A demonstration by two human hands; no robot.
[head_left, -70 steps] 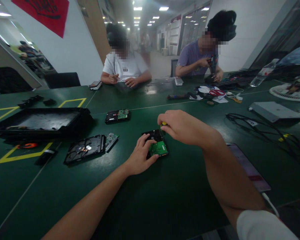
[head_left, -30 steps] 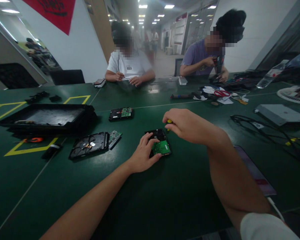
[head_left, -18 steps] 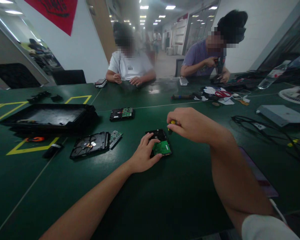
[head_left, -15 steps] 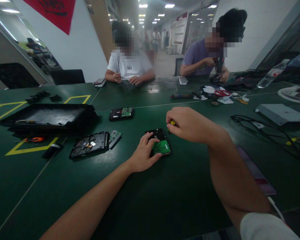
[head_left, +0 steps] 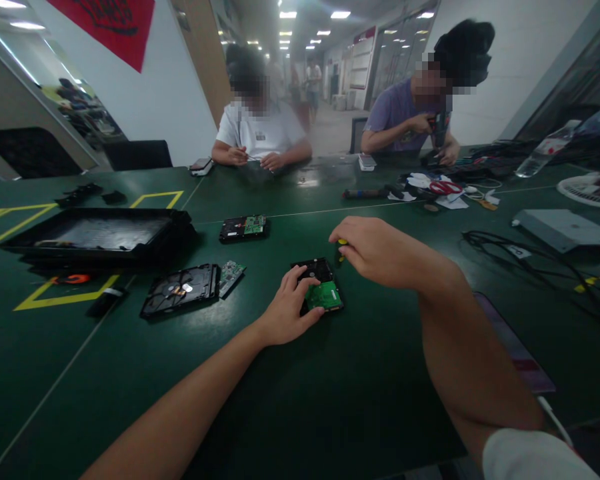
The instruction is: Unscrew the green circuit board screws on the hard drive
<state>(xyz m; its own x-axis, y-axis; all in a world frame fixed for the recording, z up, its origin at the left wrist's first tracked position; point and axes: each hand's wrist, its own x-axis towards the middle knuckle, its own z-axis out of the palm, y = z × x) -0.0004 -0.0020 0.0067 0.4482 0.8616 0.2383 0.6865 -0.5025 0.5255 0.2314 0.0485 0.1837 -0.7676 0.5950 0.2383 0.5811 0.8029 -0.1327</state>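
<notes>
A hard drive (head_left: 324, 269) with a green circuit board (head_left: 326, 295) lies circuit side up on the dark green table in front of me. My left hand (head_left: 293, 309) grips it from the left, its fingers spread across the drive and its thumb along the near edge. Just beyond the drive's right side, my right hand (head_left: 367, 250) is closed around a screwdriver (head_left: 342, 249) with a yellow and black handle. The screwdriver's tip is too small to make out, so I cannot tell whether it touches the drive.
Left of my hands lie another hard drive (head_left: 180, 291), a loose circuit board (head_left: 231, 276) and a black tray (head_left: 95, 233). A further drive (head_left: 243, 228) sits behind. On the right are a phone (head_left: 517, 347), black cables (head_left: 525, 257) and a grey metal box (head_left: 565, 228). Two people work opposite.
My right hand has shifted very slightly, and the screwdriver handle in it has turned a little. My left hand stays on the hard drive.
</notes>
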